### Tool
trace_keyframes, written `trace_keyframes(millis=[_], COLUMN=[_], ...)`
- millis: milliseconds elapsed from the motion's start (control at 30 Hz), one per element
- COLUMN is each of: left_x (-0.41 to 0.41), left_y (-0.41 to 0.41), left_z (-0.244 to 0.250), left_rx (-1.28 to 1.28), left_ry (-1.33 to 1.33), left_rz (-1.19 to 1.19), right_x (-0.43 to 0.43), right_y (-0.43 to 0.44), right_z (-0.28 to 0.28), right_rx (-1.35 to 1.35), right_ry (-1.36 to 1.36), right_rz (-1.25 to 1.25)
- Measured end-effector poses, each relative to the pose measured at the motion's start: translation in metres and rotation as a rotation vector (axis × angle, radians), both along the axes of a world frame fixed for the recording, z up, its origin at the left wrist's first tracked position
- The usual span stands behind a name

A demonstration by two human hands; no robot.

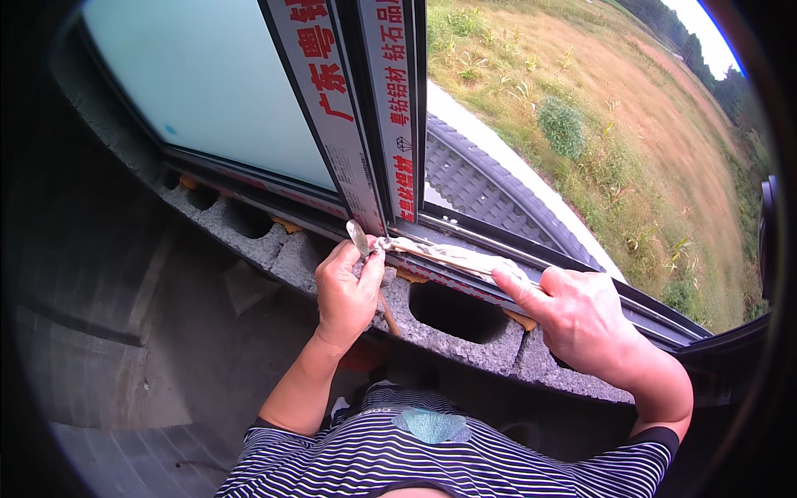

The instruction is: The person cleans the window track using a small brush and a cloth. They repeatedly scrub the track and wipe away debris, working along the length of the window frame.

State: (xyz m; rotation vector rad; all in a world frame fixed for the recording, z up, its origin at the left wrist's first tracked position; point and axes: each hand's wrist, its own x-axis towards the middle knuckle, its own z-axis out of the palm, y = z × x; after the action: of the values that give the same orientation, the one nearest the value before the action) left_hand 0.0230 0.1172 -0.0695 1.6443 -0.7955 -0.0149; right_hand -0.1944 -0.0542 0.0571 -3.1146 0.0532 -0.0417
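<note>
Above the sill, my left hand (350, 289) pinches the knotted end of a long whitish crumpled bundle (451, 255). A small, flat, shiny piece with a rounded end (357, 236) sticks up from these fingers; its kind is unclear. My right hand (576, 311) grips the bundle's other end, index finger laid along it. A thin stick-like edge runs along the bundle. It lies over the bottom track of a dark sliding window frame (654, 325), close to the upright sash profiles (398, 124) with red-printed film. Below my left hand, a thin brown stick (389, 316) rests against the block wall.
Hollow concrete blocks (457, 352) with open cavities form the wall under the frame, with orange-brown pieces (520, 319) wedged between. A frosted glass pane (212, 93) fills the left side. Through the right opening show a tiled roof edge (485, 174) and a grassy field.
</note>
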Motion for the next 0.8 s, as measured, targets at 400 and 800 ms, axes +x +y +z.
trace_keyframes(millis=[400,800], left_x=[-0.006,-0.005], left_y=[0.016,0.013], left_z=[0.003,0.006], left_rx=[0.026,0.012], left_ry=[-0.077,0.145], left_rz=[0.022,0.030], right_x=[0.007,0.030], right_y=[-0.017,-0.028], right_z=[0.001,-0.012], right_rx=[-0.073,0.006], right_ry=[-0.023,0.113], right_rz=[0.053,0.227])
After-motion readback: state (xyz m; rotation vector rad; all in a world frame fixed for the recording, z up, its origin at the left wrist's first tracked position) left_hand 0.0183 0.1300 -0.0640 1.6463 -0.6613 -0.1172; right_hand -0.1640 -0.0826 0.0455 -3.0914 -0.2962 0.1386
